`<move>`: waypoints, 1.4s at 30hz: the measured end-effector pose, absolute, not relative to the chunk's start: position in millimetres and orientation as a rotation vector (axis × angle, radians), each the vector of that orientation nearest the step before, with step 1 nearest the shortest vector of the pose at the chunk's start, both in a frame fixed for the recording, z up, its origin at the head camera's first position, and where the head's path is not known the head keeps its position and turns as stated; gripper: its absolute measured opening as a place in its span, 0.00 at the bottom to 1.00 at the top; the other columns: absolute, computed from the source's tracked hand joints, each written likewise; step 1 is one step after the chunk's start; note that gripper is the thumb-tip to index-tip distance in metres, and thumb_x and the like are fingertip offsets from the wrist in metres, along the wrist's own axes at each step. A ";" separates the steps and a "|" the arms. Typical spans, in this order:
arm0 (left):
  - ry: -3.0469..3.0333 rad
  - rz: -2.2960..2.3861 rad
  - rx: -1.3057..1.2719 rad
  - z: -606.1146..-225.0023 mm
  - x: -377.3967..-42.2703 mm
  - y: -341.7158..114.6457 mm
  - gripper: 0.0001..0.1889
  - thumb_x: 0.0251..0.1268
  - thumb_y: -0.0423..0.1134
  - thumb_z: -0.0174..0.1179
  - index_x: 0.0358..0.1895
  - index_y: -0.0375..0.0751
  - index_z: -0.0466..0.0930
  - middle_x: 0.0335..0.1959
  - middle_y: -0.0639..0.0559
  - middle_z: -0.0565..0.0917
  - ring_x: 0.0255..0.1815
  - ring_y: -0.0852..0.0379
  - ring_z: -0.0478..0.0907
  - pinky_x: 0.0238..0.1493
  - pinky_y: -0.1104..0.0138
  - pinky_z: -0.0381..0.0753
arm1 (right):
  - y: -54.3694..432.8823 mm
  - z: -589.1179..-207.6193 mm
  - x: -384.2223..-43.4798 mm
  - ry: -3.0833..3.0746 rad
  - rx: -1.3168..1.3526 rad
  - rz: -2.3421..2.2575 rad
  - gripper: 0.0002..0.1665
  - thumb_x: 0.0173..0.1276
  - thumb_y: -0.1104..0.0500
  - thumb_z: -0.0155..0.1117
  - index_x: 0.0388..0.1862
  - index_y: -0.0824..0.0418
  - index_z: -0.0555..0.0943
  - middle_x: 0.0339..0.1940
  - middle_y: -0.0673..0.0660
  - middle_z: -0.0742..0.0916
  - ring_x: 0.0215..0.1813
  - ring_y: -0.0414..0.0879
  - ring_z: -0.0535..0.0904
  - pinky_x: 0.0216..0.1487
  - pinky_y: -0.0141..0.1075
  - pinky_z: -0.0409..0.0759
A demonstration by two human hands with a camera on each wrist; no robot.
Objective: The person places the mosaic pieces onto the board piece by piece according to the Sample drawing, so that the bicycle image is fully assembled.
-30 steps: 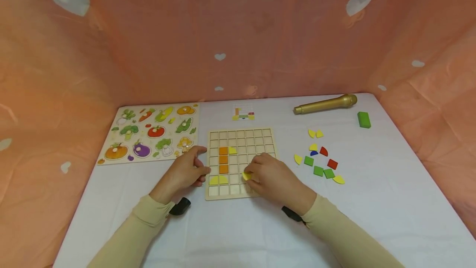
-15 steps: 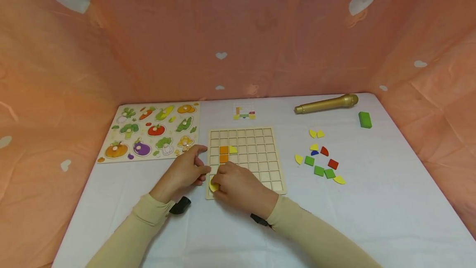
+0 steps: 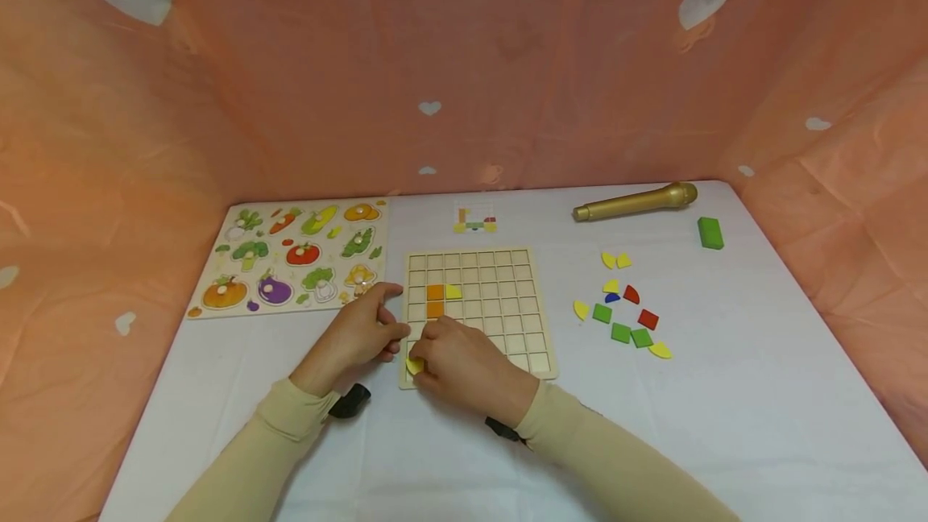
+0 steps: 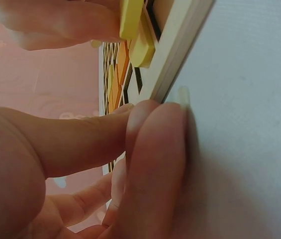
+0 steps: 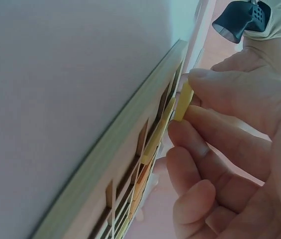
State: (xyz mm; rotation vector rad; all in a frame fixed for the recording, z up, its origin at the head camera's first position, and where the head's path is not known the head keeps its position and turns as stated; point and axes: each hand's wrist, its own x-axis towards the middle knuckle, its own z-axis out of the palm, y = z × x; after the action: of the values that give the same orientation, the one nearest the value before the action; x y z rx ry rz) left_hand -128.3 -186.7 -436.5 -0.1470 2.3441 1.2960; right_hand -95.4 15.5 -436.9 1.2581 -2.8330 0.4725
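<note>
A square wooden grid board (image 3: 471,259) lies on the table in the head view. At its left edge is my left hand (image 3: 360,330), thumb at the rim and fingertips against the side, gripping it. My right hand (image 3: 467,365) reaches over the board's lower left and pinches a yellow quarter-circle tile (image 5: 183,101) between thumb and fingers. That tile stands tilted above the grid, close to another yellow tile (image 5: 157,132) lying in it. Orange square tiles (image 3: 435,292) and a yellow tile (image 3: 453,292) fill cells farther up. My right hand hides the tiles beneath it.
Right of the board lie loose yellow, red (image 3: 648,319), green (image 3: 621,333) and blue (image 3: 612,297) tiles. A small pattern card (image 3: 474,217) is behind it, a vegetable puzzle (image 3: 297,279) to the left. A gold microphone (image 3: 634,203) and green block (image 3: 710,233) lie at the back right.
My right hand has moved left across the board with the yellow tile, from its lower middle to its lower left corner. My left hand has stayed at the board's edge.
</note>
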 end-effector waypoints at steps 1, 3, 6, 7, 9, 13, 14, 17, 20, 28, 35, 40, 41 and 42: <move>2.342 1.298 -0.146 -436.5 -128.1 -187.1 0.34 0.76 0.33 0.68 0.80 0.45 0.66 0.42 0.42 0.81 0.29 0.54 0.83 0.34 0.65 0.89 | 15.1 -437.2 -95.1 -2.834 1.258 0.470 0.04 0.68 0.59 0.76 0.37 0.49 0.91 0.35 0.46 0.86 0.42 0.41 0.78 0.39 0.28 0.79; 2.343 1.300 -0.144 -436.4 -127.7 -187.7 0.34 0.76 0.33 0.68 0.80 0.45 0.66 0.42 0.42 0.81 0.29 0.54 0.83 0.34 0.65 0.89 | 14.5 -437.5 -94.8 -2.835 1.259 0.464 0.04 0.67 0.60 0.77 0.37 0.49 0.91 0.35 0.46 0.86 0.41 0.41 0.77 0.39 0.28 0.78; 2.341 1.306 -0.139 -436.2 -127.1 -188.6 0.34 0.76 0.33 0.67 0.80 0.44 0.65 0.42 0.42 0.81 0.29 0.54 0.83 0.34 0.65 0.89 | 13.7 -437.6 -94.3 -2.836 1.261 0.458 0.04 0.67 0.60 0.77 0.37 0.50 0.91 0.35 0.46 0.85 0.41 0.40 0.77 0.39 0.28 0.78; 2.343 1.304 -0.136 -436.1 -127.0 -188.9 0.34 0.76 0.33 0.67 0.80 0.44 0.65 0.42 0.42 0.81 0.29 0.54 0.83 0.34 0.65 0.89 | 13.6 -437.5 -94.1 -2.837 1.261 0.459 0.04 0.67 0.60 0.77 0.37 0.50 0.91 0.35 0.46 0.85 0.40 0.40 0.76 0.38 0.28 0.78; 2.344 1.304 -0.136 -435.9 -126.9 -189.0 0.33 0.76 0.33 0.67 0.80 0.44 0.65 0.42 0.42 0.81 0.29 0.54 0.83 0.34 0.65 0.89 | 13.3 -437.8 -94.0 -2.838 1.259 0.460 0.04 0.67 0.60 0.77 0.37 0.50 0.91 0.35 0.46 0.85 0.40 0.40 0.76 0.38 0.28 0.77; 2.342 1.307 -0.138 -436.5 -126.3 -188.8 0.34 0.76 0.33 0.68 0.80 0.44 0.65 0.42 0.42 0.80 0.29 0.53 0.83 0.34 0.64 0.89 | 13.0 -438.8 -93.6 -2.841 1.255 0.459 0.04 0.67 0.60 0.77 0.37 0.50 0.91 0.35 0.46 0.85 0.40 0.41 0.77 0.39 0.28 0.78; 2.338 1.310 -0.137 -436.9 -125.9 -188.7 0.34 0.75 0.33 0.68 0.80 0.44 0.65 0.42 0.42 0.80 0.29 0.53 0.83 0.34 0.64 0.89 | 13.0 -438.9 -93.2 -2.843 1.255 0.455 0.04 0.67 0.60 0.77 0.37 0.50 0.91 0.35 0.46 0.85 0.40 0.41 0.77 0.39 0.28 0.78; 2.329 1.322 -0.135 -438.0 -124.8 -188.4 0.34 0.75 0.32 0.68 0.80 0.44 0.65 0.42 0.42 0.80 0.30 0.53 0.84 0.34 0.64 0.90 | 13.1 -439.0 -91.7 -2.850 1.255 0.444 0.04 0.67 0.59 0.77 0.38 0.50 0.91 0.35 0.46 0.85 0.40 0.41 0.77 0.40 0.28 0.78; 2.319 1.339 -0.142 -438.2 -124.0 -188.5 0.34 0.75 0.32 0.68 0.80 0.44 0.66 0.43 0.42 0.79 0.31 0.52 0.84 0.34 0.64 0.90 | 12.6 -439.4 -90.9 -2.853 1.256 0.441 0.03 0.68 0.59 0.77 0.37 0.50 0.91 0.35 0.46 0.85 0.41 0.41 0.77 0.40 0.28 0.79; 2.352 1.295 -0.141 -435.9 -125.2 -190.2 0.34 0.75 0.34 0.68 0.80 0.45 0.66 0.43 0.42 0.81 0.29 0.53 0.84 0.34 0.64 0.90 | 8.4 -440.9 -91.3 -2.851 1.249 0.434 0.03 0.70 0.59 0.77 0.38 0.50 0.91 0.35 0.46 0.86 0.41 0.41 0.77 0.40 0.28 0.79; 2.358 1.298 -0.133 -435.4 -126.5 -190.7 0.34 0.75 0.33 0.68 0.80 0.44 0.66 0.42 0.42 0.81 0.29 0.53 0.84 0.34 0.64 0.90 | 7.5 -440.4 -92.4 -2.865 1.234 0.437 0.03 0.70 0.59 0.77 0.39 0.50 0.91 0.34 0.46 0.85 0.41 0.42 0.78 0.39 0.28 0.79; 2.359 1.303 -0.095 -437.3 -128.9 -188.1 0.34 0.75 0.33 0.68 0.80 0.43 0.65 0.42 0.41 0.81 0.29 0.53 0.84 0.33 0.64 0.90 | 9.7 -439.9 -92.5 -2.889 1.192 0.428 0.04 0.68 0.60 0.77 0.38 0.50 0.91 0.33 0.46 0.85 0.41 0.43 0.78 0.39 0.30 0.79; 2.360 1.302 -0.099 -437.9 -129.1 -188.2 0.34 0.75 0.33 0.68 0.80 0.43 0.66 0.42 0.41 0.81 0.29 0.54 0.84 0.33 0.64 0.90 | 9.7 -440.0 -92.5 -2.888 1.191 0.428 0.04 0.68 0.60 0.77 0.38 0.50 0.91 0.33 0.45 0.85 0.41 0.43 0.78 0.38 0.30 0.79; 2.361 1.301 -0.107 -438.1 -128.9 -188.4 0.34 0.74 0.33 0.68 0.80 0.43 0.66 0.42 0.41 0.81 0.29 0.54 0.84 0.33 0.64 0.90 | 9.3 -440.0 -92.4 -2.884 1.193 0.433 0.04 0.67 0.60 0.78 0.38 0.50 0.91 0.33 0.46 0.85 0.41 0.43 0.78 0.38 0.30 0.79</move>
State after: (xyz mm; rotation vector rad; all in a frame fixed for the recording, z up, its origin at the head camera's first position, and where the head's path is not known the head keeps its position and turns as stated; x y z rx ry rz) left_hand -128.9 -188.4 -438.1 -0.1068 2.3611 1.3013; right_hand -92.4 9.3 -440.0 1.1933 -2.8838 0.4334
